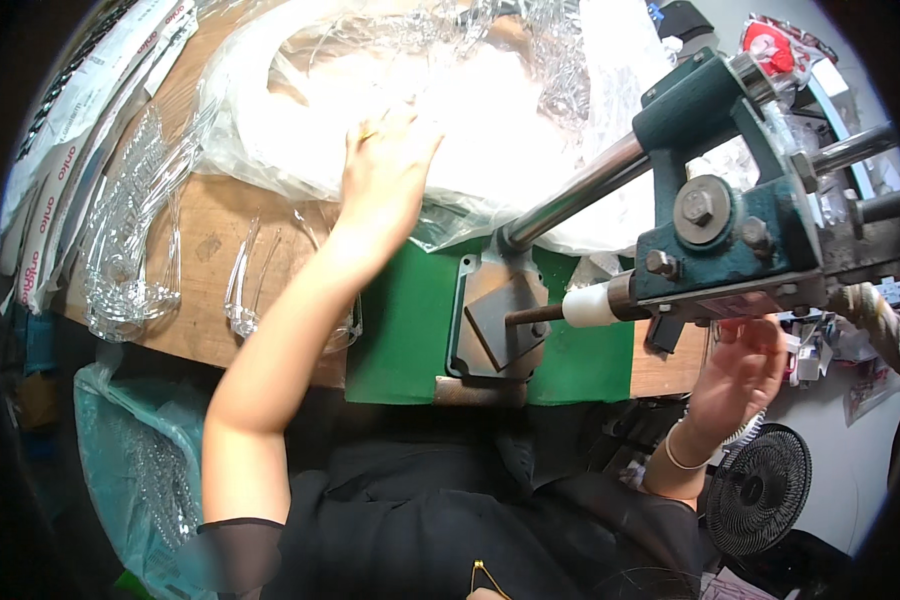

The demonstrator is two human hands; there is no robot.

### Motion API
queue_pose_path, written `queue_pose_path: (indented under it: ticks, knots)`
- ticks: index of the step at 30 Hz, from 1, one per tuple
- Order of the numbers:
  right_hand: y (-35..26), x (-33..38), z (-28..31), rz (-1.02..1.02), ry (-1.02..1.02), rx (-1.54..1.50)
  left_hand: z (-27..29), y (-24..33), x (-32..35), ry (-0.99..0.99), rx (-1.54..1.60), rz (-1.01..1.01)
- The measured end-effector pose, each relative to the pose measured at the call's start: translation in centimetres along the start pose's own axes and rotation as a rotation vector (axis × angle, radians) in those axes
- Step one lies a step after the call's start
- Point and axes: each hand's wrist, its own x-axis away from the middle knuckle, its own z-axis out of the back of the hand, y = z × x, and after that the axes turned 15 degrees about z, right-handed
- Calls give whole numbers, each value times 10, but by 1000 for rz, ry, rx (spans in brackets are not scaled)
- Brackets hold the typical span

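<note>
My left hand (385,175) reaches over the large translucent plastic bag (280,150), its fingers stretched forward and apart. Glare washes out the fingertips, and nothing shows in them. Inside the bag's far part lie several clear, glossy thin pieces (370,45). My right hand (738,375) is below the dark green hand press (715,215), palm turned up, fingers loosely bent and holding nothing visible. The press has a steel column, a white collar (588,304) on its ram, and a tilted square metal plate (510,325) on its base.
Green sheeting (400,330) covers the wooden table (205,240) around the press base. Clear glossy pieces (130,270) lie in a bunch at the left, beside printed plastic packaging (80,150). A teal bag (120,430) hangs at lower left; a black fan (760,490) stands at lower right.
</note>
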Motion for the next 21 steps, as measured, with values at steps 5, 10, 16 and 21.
queue_pose_path:
  ticks: [5,10,16,21]
  knots:
    - [-6,22,-18,-219,-233,144,2,-19,-14,-39,145,-89]
    - [44,111,-12,-677,-563,344,72,15,10,243,562,-19]
    - [71,132,-46,-274,-874,923,115,38,51,-19,375,3]
    - [50,138,-28,-325,-716,738,143,5,55,39,-226,-58]
